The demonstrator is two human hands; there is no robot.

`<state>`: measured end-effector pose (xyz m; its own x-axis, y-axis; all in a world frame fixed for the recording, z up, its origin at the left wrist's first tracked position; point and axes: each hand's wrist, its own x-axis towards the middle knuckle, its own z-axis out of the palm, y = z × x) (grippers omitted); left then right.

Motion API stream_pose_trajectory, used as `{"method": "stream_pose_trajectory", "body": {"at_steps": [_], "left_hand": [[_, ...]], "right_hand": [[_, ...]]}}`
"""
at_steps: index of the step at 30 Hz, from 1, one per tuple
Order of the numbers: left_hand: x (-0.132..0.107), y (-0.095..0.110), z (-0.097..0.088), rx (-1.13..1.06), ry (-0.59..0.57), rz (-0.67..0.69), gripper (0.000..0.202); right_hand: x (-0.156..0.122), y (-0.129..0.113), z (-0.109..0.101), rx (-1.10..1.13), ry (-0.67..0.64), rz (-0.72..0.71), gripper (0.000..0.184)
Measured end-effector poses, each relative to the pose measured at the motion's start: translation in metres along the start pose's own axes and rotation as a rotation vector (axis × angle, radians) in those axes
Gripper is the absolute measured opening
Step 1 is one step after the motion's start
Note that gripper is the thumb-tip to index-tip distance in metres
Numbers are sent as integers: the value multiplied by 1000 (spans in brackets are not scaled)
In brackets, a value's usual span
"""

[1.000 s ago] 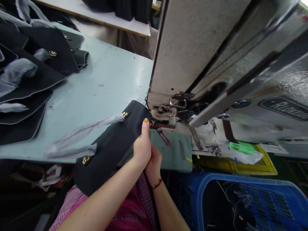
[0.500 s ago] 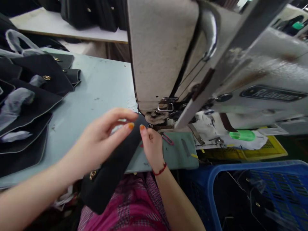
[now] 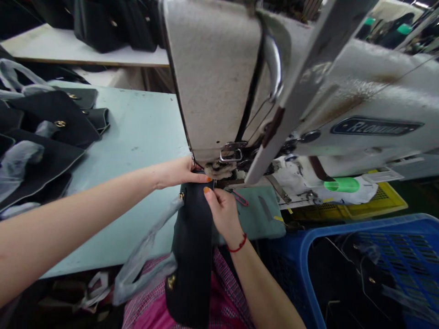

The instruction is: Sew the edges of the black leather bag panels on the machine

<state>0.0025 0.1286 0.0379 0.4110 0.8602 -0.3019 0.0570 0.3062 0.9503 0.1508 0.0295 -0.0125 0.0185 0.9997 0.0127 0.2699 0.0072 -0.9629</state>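
Note:
A long black leather bag piece (image 3: 192, 256) hangs nearly upright below the sewing machine's presser foot (image 3: 218, 170), with gold fittings and grey plastic film (image 3: 146, 256) attached. My left hand (image 3: 180, 172) reaches across the light blue table and grips the top end of the piece, right beside the foot. My right hand (image 3: 222, 212) pinches the piece's right edge just below. Much of the needle area is hidden behind the machine head (image 3: 212, 77).
Black leather pieces (image 3: 51, 114) are piled at the left of the light blue table (image 3: 126, 132). A blue plastic basket (image 3: 343, 226) holding black bags stands at lower right. A yellow tray (image 3: 387, 201) lies behind the machine bed. More black bags sit on a far table (image 3: 85, 57).
My left hand has gone from hovering open to gripping the piece's top end. The piece has swung from a diagonal to nearly upright. The view has shifted left.

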Motion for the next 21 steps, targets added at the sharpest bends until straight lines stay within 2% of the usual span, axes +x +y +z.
{"method": "stream_pose_trajectory", "body": {"at_steps": [2, 5, 7, 10, 13, 15, 16, 18, 21], "left_hand": [[-2, -6, 2, 15, -91, -25, 37], [-4, -10, 4, -30, -30, 26, 44], [-4, -13, 3, -32, -33, 46, 46], [-4, -25, -11, 33, -11, 102, 42], [-15, -51, -35, 206, 181, 169, 28], [-32, -76, -48, 313, 334, 183, 31], [-42, -89, -52, 334, 369, 167, 34], [-63, -113, -50, 296, 336, 108, 44], [-83, -131, -26, 137, 241, 69, 59]], "right_hand": [[2, -1, -6, 10, -32, 5, 47], [5, -3, -14, 32, -102, 29, 45], [5, -5, -19, 32, -146, 42, 44], [3, -8, -27, -27, -179, 32, 44], [-3, -8, -36, -69, -202, 22, 46], [-11, -6, -39, -70, -220, 39, 46], [-15, -4, -40, -69, -229, 55, 46], [-27, -1, -39, -76, -241, 88, 47], [-49, 2, -42, -99, -282, 132, 48]]}}
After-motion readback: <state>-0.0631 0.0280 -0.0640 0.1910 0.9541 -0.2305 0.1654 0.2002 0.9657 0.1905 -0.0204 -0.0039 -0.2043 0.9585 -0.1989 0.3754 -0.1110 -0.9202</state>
